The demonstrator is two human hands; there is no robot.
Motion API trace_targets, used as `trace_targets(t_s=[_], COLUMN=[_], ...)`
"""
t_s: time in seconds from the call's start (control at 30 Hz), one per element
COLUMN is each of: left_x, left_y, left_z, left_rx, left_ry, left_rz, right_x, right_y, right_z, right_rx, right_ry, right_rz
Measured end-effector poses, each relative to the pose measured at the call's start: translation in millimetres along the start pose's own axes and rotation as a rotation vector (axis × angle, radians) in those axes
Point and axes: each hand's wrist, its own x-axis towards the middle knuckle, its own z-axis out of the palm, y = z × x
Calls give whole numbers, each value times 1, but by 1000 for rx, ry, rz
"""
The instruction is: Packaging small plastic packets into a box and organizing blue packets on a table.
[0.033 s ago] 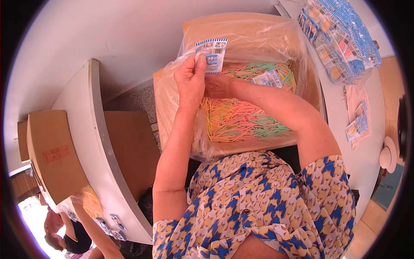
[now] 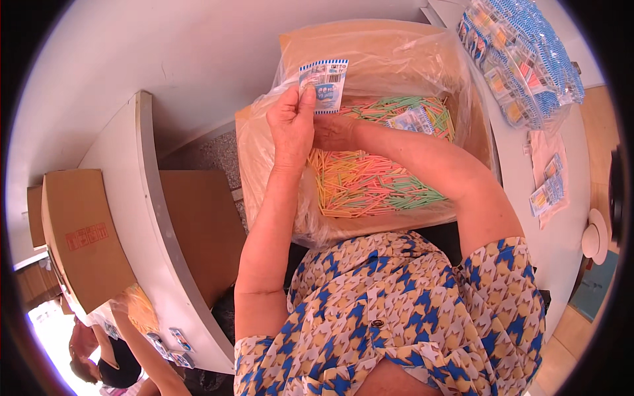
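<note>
My left hand (image 2: 290, 125) is closed on a small flat packet (image 2: 328, 78), white and blue with striped edges. Thumb on its near face, it holds the packet upright above the far left part of a carton. My right hand (image 2: 335, 132) reaches across from the right, close beside the left hand and just below the packet. Its fingers are hidden behind the left hand. Below both hands, the plastic-lined cardboard box (image 2: 343, 34) contains many thin sticks (image 2: 370, 188) in pink, yellow, orange and green. On top of the sticks lies another blue-and-white packet (image 2: 411, 120).
A large clear bag of filled packets (image 2: 522, 63) stands at the right on a white table (image 2: 561, 264). Nearer, loose packets (image 2: 548, 193) lie on a pink cloth (image 2: 553, 146). To the left, a white partition (image 2: 165, 231) separates me from a brown carton (image 2: 86, 237) and another person (image 2: 125, 350).
</note>
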Motion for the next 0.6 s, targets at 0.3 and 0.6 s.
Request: trace_targets(t_s=[0.3, 0.6], left_x=[0, 0], left_y=[1, 5], left_z=[-1, 2], left_rx=[-170, -133], left_ry=[37, 18], left_rz=[-99, -60], right_x=[-41, -99], right_y=[70, 62], right_z=[72, 62], right_rx=[-4290, -1500], right_ry=[147, 977], right_rz=[188, -389])
